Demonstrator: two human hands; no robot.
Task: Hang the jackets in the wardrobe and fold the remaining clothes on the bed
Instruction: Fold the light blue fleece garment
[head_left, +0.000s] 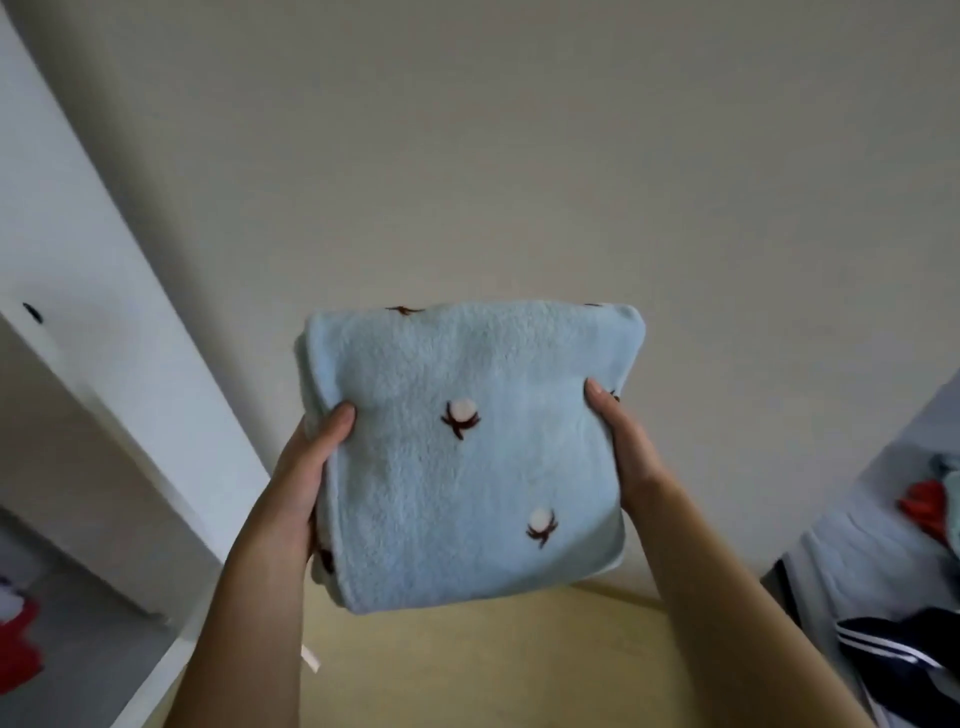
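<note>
Arms outstretched, left hand and right hand grip the fleece.

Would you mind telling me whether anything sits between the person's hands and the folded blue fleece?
Nothing visible does. The left hand and the right hand both grip the folded blue fleece directly at its side edges, with the thumbs on its top face.

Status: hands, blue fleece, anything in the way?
Both gripping sides of folded blue fleece: left hand, right hand. Fleece folded, held in air. Nothing blocking; navy striped garment and red garment lie on bed at right.
</note>
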